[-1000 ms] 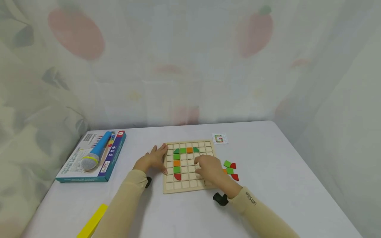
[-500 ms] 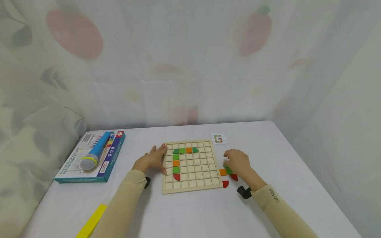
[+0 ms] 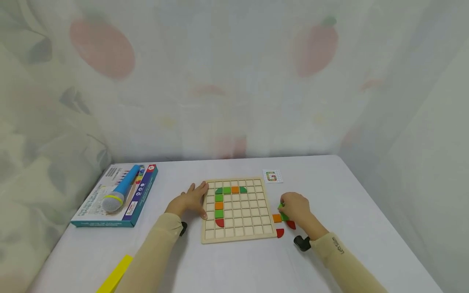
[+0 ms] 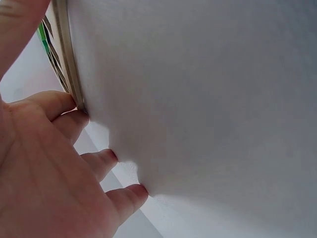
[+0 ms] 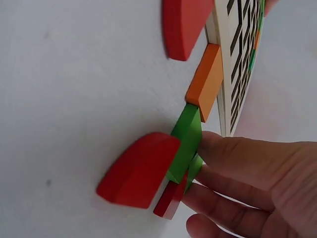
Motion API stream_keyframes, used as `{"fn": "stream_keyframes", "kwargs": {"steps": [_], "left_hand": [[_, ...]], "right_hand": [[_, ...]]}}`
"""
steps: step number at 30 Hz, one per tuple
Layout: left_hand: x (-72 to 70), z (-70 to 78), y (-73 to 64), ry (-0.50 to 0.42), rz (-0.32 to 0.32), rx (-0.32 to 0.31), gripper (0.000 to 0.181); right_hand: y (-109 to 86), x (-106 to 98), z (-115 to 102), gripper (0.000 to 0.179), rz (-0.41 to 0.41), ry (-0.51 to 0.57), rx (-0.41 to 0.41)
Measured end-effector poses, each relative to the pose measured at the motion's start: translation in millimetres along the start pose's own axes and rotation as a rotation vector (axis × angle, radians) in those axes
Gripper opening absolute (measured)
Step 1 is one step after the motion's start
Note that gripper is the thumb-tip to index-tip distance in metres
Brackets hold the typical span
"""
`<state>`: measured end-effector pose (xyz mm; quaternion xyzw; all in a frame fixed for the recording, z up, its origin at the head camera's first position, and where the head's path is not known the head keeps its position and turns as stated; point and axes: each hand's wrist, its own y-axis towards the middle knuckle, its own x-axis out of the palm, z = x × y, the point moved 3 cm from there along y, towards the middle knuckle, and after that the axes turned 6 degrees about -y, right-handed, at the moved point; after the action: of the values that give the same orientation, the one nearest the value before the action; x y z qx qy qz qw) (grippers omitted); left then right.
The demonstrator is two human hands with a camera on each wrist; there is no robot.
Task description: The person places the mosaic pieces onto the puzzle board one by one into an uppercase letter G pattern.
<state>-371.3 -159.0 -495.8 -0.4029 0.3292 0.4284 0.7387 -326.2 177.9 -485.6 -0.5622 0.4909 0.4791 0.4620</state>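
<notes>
A wooden grid board (image 3: 242, 232) lies on the table with green, orange and red tiles set in some squares. My left hand (image 3: 188, 202) is spread along its left edge, thumb and fingertips touching the side; in the left wrist view, two fingertips meet the board's edge while others rest on the cloth. To the right of the board, my right hand (image 3: 296, 207) pinches a green tile (image 5: 194, 173) between thumb and fingers. Around it lie another green square tile (image 5: 185, 144), an orange square tile (image 5: 205, 84) and red quarter-round tiles (image 5: 141, 173).
Behind the board's right corner is a small pattern card (image 3: 272, 176). At the left, a blue toy microphone (image 3: 121, 189) lies on a flat box (image 3: 95, 203). A yellow bar (image 3: 115, 274) sits near the left forearm. A printed curtain (image 3: 234, 81) hangs behind the table.
My right hand has gone from over the board rightward to the loose tiles, and its fingers have come down onto a green one. The left hand stays at the board's edge.
</notes>
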Motion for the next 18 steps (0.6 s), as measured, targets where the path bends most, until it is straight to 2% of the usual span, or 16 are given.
{"fn": "stream_keyframes", "kwargs": {"steps": [5, 10, 14, 18], "left_hand": [[0.7, 0.4, -0.2, -0.001, 0.004, 0.001, 0.122], [2.4, 0.8, -1.8, 0.005, -0.005, 0.0, 0.123], [0.9, 1.9, -2.9, -0.009, -0.001, -0.003, 0.122], [-1.5, 3.6, -3.4, -0.004, -0.003, -0.006, 0.121]], "right_hand": [[2.3, -0.3, -0.1, 0.019, 0.003, -0.012, -0.016], [2.4, -7.9, -13.1, 0.021, 0.069, -0.03, -0.074], [-0.3, -19.3, -39.8, 0.021, 0.15, -0.04, -0.187], [-6.3, -27.8, -76.5, 0.02, 0.2, -0.053, -0.348]]}}
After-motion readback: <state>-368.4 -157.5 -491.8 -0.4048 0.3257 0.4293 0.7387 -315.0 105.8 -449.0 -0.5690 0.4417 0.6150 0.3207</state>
